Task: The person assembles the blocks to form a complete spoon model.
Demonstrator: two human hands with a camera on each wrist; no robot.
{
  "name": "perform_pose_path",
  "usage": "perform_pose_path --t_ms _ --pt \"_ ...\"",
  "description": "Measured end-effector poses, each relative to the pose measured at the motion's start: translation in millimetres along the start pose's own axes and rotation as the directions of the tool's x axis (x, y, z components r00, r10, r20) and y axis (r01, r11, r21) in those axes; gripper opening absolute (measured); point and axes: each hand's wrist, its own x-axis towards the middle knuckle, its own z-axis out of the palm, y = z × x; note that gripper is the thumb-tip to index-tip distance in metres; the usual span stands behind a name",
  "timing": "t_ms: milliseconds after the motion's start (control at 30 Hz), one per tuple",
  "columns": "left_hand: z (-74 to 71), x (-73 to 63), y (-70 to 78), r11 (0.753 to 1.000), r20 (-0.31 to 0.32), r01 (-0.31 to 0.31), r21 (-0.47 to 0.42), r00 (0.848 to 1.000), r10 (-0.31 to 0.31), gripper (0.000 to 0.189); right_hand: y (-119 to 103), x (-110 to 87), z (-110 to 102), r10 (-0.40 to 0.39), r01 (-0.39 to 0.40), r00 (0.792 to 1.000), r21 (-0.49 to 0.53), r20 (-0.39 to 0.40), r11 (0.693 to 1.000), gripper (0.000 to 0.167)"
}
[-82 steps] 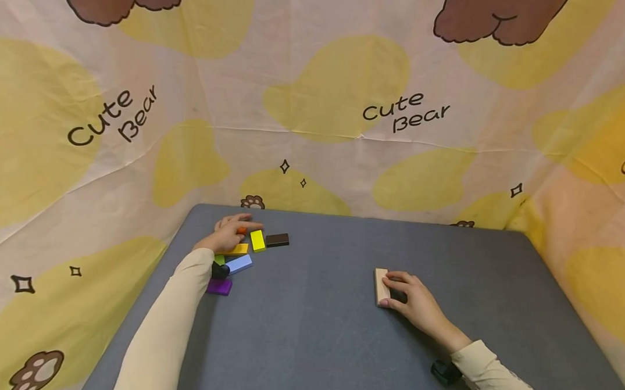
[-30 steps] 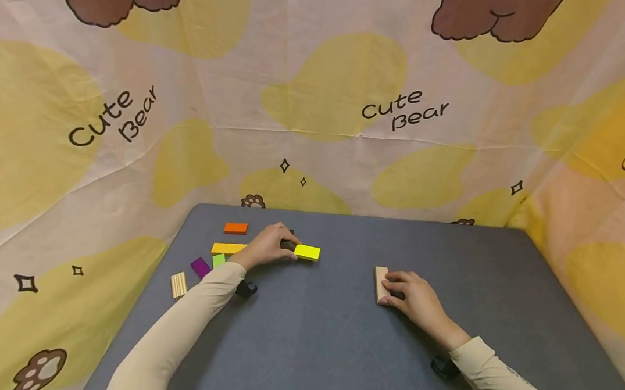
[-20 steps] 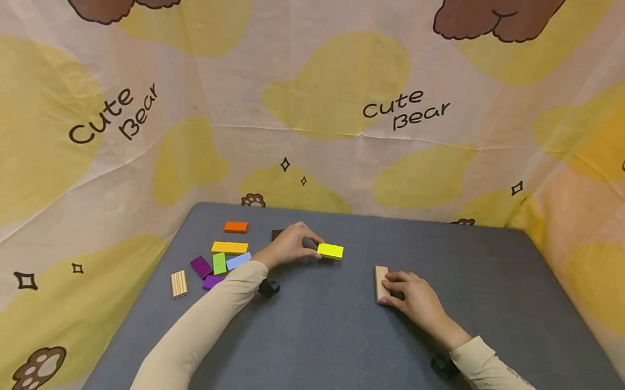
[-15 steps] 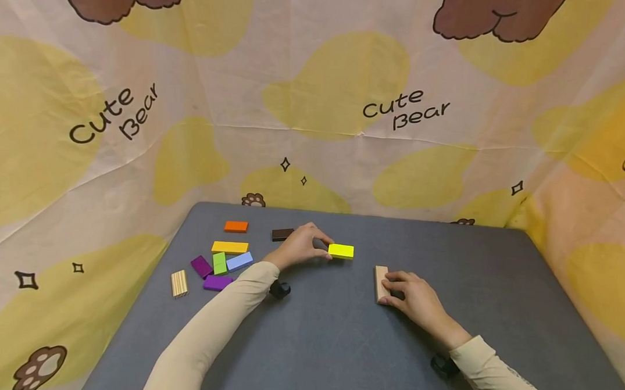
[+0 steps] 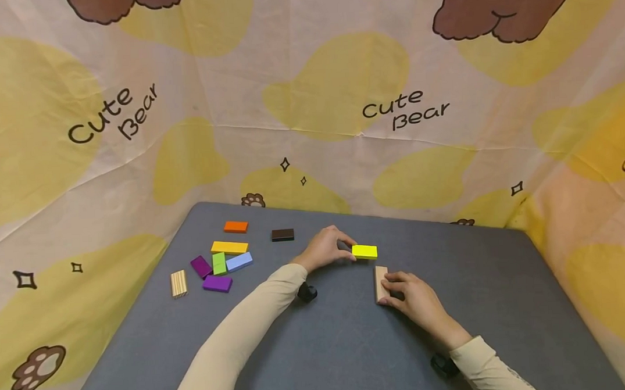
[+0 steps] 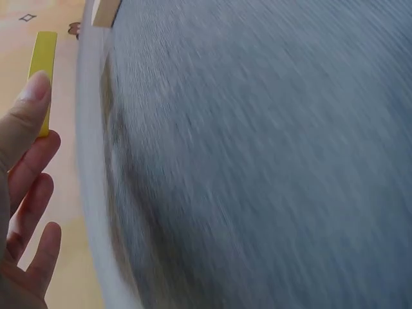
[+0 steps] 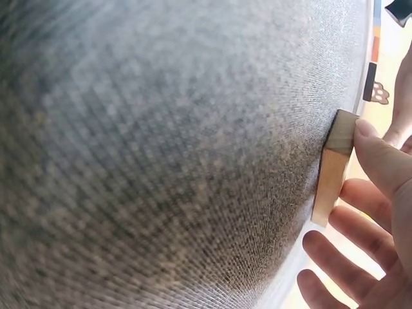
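Observation:
My left hand [image 5: 322, 250] pinches a bright yellow block [image 5: 364, 252] by its left end, between thumb and fingertips. In the left wrist view the same yellow block [image 6: 44, 58] shows upright beyond the thumb, away from the table surface. Just nearer than it, a plain wooden block [image 5: 381, 285] lies on the table, its long side pointing away from me. My right hand [image 5: 414, 301] holds this wooden block from the right, thumb at the near end and fingertips along its side. The right wrist view shows the thumb on the end of the wooden block [image 7: 331, 177].
On the grey table [image 5: 308, 346], to the left, lie orange [image 5: 236, 227], dark brown [image 5: 283, 235], amber [image 5: 230, 247], light blue [image 5: 239, 261], green [image 5: 219, 263] and two purple blocks [image 5: 217, 283], plus a striped one [image 5: 178, 283]. A printed cloth [image 5: 308, 102] rises behind the table.
My left hand picked up the yellow block beside the dark brown one and carried it rightward, close to the wooden block. The dark brown block was shifted slightly. My right hand stayed put.

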Motion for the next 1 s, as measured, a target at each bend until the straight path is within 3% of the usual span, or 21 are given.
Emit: perform_pose_path --t_ms 400,667,1000 --pt "25.1 13.9 15.7 1.0 0.036 0.017 0.001 0.999 -0.017 0.035 0.0 -0.7 0.5 -0.007 0.007 1.0 0.001 -0.008 1.0 0.047" --pt "32.3 17.1 19.5 1.0 0.043 0.008 0.019 0.999 -0.009 0.035 4.8 -0.7 -1.7 -0.062 0.062 0.998 0.001 -0.004 0.998 0.036" --pt "38.6 17.6 19.9 0.999 0.047 0.0 0.048 0.999 -0.003 0.035 4.8 -0.2 -2.8 -0.037 0.037 0.999 0.007 0.017 0.999 0.036"
